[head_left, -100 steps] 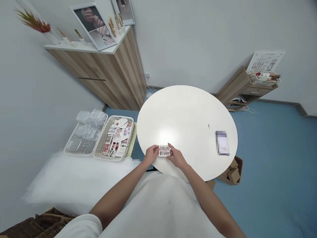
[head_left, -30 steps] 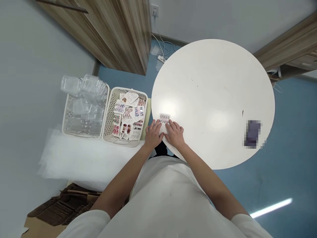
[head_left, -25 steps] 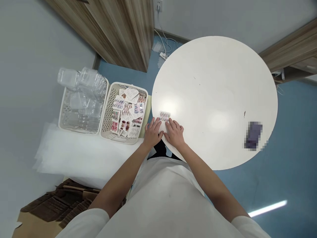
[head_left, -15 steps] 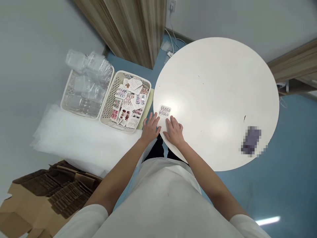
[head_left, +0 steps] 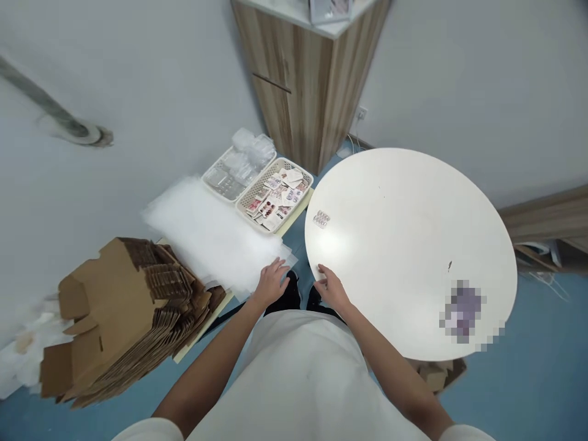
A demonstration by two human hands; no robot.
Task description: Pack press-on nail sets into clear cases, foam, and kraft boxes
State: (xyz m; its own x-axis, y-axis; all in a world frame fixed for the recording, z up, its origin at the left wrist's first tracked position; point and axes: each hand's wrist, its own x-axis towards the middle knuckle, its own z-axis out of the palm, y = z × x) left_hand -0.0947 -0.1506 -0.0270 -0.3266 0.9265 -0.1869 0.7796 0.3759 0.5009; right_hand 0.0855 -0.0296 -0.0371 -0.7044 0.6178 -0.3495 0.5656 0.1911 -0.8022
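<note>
On the left part of the round white table (head_left: 395,245) lies a card of press-on nails (head_left: 321,218), with neither hand touching it. My left hand (head_left: 271,283) has its fingers apart and holds nothing; it is by the near corner of a stack of white foam sheets (head_left: 215,236). At the table's near left edge is my right hand (head_left: 331,288), fingers loosely bent and apart, nothing in it. Whether its fingertips touch the tabletop, I cannot tell.
Beyond the foam stand a basket of nail cards (head_left: 257,223) and a basket of clear plastic boxes (head_left: 220,195). Flattened cardboard boxes (head_left: 124,306) are stacked at left. A blurred-out purple item (head_left: 465,309) is on the table's right. A wooden cabinet (head_left: 303,92) stands behind.
Both hands have drawn back from the nail card toward my body, the left one moving over by the foam sheets. The card stays on the table. My view has tilted up and shifted.
</note>
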